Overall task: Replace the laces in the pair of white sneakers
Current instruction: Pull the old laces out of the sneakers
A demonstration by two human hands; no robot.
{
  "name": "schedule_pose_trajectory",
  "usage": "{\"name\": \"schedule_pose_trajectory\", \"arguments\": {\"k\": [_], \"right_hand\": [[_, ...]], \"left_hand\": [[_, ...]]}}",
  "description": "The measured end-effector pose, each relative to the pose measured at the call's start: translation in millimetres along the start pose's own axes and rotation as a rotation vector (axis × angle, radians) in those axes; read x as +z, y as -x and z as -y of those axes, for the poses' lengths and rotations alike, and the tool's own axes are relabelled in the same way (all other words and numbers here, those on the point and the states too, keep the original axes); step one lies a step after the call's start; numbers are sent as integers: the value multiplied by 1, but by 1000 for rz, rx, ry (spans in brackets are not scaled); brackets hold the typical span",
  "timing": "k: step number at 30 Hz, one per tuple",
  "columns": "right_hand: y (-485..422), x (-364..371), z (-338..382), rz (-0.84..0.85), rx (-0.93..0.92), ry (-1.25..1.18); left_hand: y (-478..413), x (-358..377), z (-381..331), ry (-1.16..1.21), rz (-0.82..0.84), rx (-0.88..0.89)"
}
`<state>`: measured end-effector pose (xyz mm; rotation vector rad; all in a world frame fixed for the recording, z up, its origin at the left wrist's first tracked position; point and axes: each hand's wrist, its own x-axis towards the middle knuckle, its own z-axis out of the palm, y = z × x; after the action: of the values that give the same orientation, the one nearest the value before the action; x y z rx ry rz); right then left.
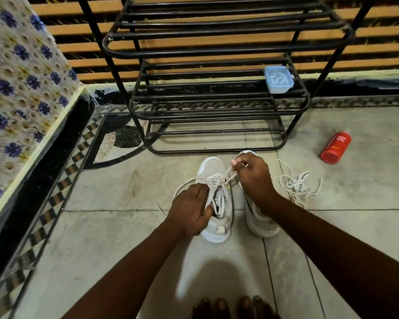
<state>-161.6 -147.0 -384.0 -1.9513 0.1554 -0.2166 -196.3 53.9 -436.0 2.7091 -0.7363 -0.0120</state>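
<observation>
Head view: left hand (189,208) grips sneaker (213,168), right hand (253,178) pinches lace (229,176); probably mid-lacing, next eyelet needs careful threading.

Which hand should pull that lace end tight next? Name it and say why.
Right. The right hand pinches the lace end, while the left hand grips the sneaker to steady it.

Left hand (189,208) steadies left sneaker (217,226); right hand (253,176) pinches its lace (230,176)
</observation>
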Motion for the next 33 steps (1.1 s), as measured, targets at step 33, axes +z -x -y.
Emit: {"name": "schedule_pose_trajectory", "arguments": {"k": [33], "right_hand": [[10, 2, 3, 292, 32, -230]], "left_hand": [[3, 9, 4, 26, -39, -19]]}}
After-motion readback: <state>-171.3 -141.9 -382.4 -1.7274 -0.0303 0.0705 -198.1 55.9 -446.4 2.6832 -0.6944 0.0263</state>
